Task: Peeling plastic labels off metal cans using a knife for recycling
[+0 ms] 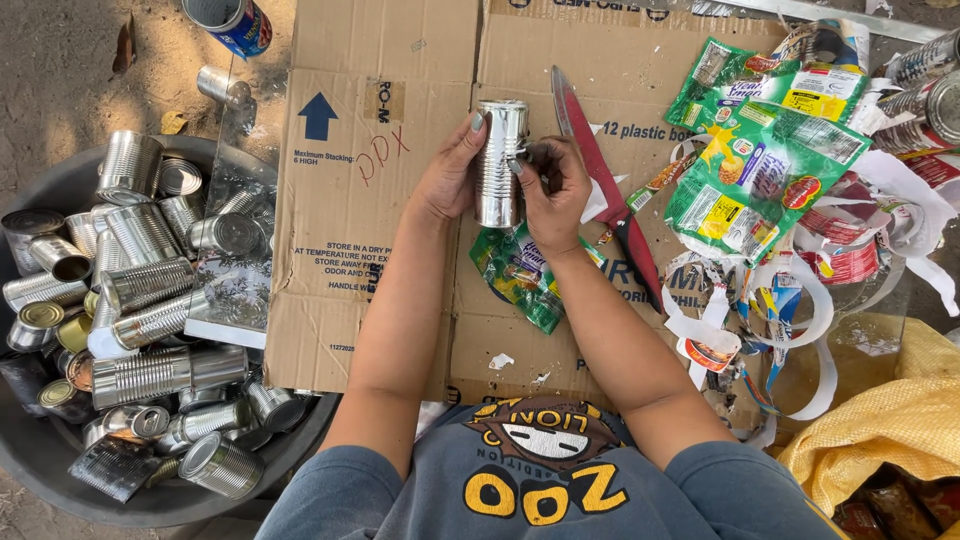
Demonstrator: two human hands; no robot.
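I hold a bare silver tin can (500, 160) upright over flattened cardboard (370, 200). My left hand (450, 172) wraps its left side. My right hand (555, 190) pinches at the can's right side with its fingertips. A torn green label (520, 275) lies on the cardboard just below the can. A knife with a red blade and dark handle (605, 185) rests on the cardboard right of my right hand.
A grey tub (60, 470) at the left holds several stripped silver cans. A heap of torn paper labels (770, 170) covers the right side. More labelled cans (925, 100) lie at the far right, a yellow sack (890, 430) at bottom right, a blue can (235, 22) on the dirt.
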